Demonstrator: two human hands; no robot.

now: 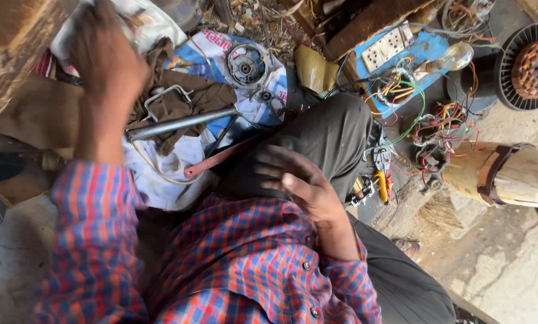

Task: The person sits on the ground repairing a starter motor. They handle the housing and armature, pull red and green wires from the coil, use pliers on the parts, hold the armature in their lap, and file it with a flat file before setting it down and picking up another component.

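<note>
L hand [104,57] is raised up-left of the metal rod [182,123], blurred w/ motion, over a white cloth [140,24]; can't tell if fingers grip it. R hand [299,180] lies right of the rod on the dark trouser knee [323,135], fingers loosely spread, holding nothing. Brown rag [188,99] sits under the rod; round motor part [245,66] just above it.

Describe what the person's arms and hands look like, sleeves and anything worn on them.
Both arms wear long sleeves of a checked shirt in red, blue and orange, with small buttons at the right cuff. The left hand and right hand are bare: no gloves, and no rings or watch that I can see.
</note>
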